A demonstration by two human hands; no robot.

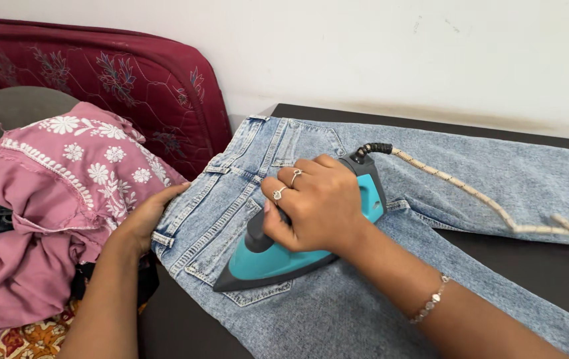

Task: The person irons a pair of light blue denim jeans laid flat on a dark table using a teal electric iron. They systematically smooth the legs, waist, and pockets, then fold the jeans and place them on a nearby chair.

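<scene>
The jeans [391, 219] lie flat across the dark table [550, 266], mid-frame. The right hand [318, 206] is clamped on the handle of the teal iron [278, 256], sole on the back pocket. The left hand [148, 216] pins the waistband, fingers flat, at center-left. Lingering could scorch the denim; the cord [477, 196] trailing right could snag.
</scene>
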